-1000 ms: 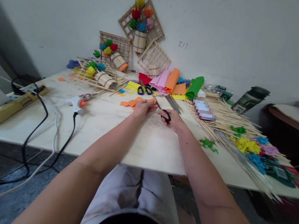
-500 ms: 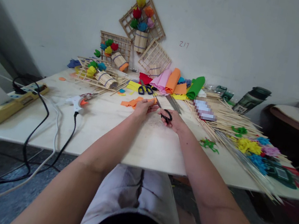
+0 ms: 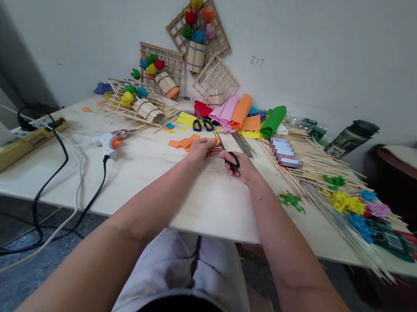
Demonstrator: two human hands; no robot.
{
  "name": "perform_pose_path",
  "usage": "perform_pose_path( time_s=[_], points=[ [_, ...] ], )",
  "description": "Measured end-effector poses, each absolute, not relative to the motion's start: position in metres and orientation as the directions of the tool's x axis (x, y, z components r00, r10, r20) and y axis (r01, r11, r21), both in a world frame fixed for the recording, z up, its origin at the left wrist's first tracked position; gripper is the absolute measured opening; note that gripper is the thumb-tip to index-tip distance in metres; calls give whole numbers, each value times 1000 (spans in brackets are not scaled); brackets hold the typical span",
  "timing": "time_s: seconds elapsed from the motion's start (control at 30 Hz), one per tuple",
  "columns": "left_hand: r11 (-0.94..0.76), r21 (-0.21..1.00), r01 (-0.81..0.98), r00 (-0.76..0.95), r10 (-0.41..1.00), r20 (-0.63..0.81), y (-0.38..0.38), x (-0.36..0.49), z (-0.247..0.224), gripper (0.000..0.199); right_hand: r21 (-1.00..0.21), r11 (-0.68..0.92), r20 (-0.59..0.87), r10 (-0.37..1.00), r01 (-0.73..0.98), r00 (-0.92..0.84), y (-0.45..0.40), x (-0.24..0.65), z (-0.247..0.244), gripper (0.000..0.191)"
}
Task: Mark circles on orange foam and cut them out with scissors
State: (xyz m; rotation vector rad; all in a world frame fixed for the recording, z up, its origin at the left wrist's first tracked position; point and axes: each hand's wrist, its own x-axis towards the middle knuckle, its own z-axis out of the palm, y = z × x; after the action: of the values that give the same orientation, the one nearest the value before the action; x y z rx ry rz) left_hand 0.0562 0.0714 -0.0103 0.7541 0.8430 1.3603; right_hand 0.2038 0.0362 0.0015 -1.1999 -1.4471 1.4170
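Note:
My left hand pinches a small piece of orange paper over the middle of the table. In my right hand is a pair of black-handled scissors, fingers closed on the handles. Its blades point up and left, beside the orange piece; whether they touch it I cannot tell. More orange strips lie just left of my left hand. A second pair of scissors with dark blue handles rests beyond, near yellow paper.
A glue gun and a corded power strip are on the left. Behind stand stick lattices with flowers and paper rolls. Thin sticks, a phone, a bottle and coloured paper flowers occupy the right.
Both hands stay almost in place, with the scissors and orange piece still held. The view has shifted very slightly.

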Motion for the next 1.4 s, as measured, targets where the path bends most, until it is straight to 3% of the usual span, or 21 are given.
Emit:
perform_pose_path(
  time_s=[1.4],
  points=[
    [71,829,-555,11,997,-78,73,55,-11,11,-994,-57,-78,972,97,-223,37,202,3,20]
  ],
)
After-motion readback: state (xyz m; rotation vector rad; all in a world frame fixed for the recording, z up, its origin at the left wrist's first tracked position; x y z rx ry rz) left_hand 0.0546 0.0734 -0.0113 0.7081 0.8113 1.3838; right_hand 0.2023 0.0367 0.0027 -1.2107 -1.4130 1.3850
